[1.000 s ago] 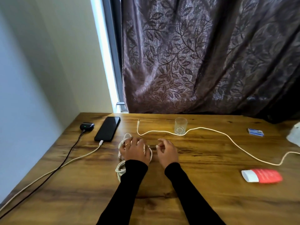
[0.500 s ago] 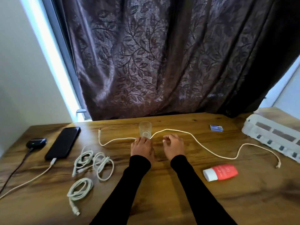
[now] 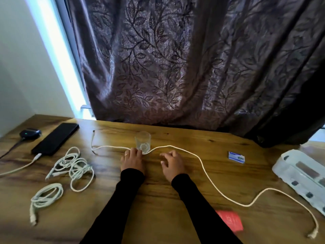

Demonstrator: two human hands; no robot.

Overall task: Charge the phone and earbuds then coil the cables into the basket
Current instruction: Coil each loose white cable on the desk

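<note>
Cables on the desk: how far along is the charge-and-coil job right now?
Done: the phone and earbud case are each plugged in, and two white coils lie on the table. In hand: the left hand touches the long white cable beside the glass; the right hand hovers open near it. Left: coil that cable, still stretched out, then move everything into the white basket.

Bare table [image 3: 158, 199] between the sleeves — glass [image 3: 142, 142] and long cable [image 3: 207, 175] block beyond.
</note>
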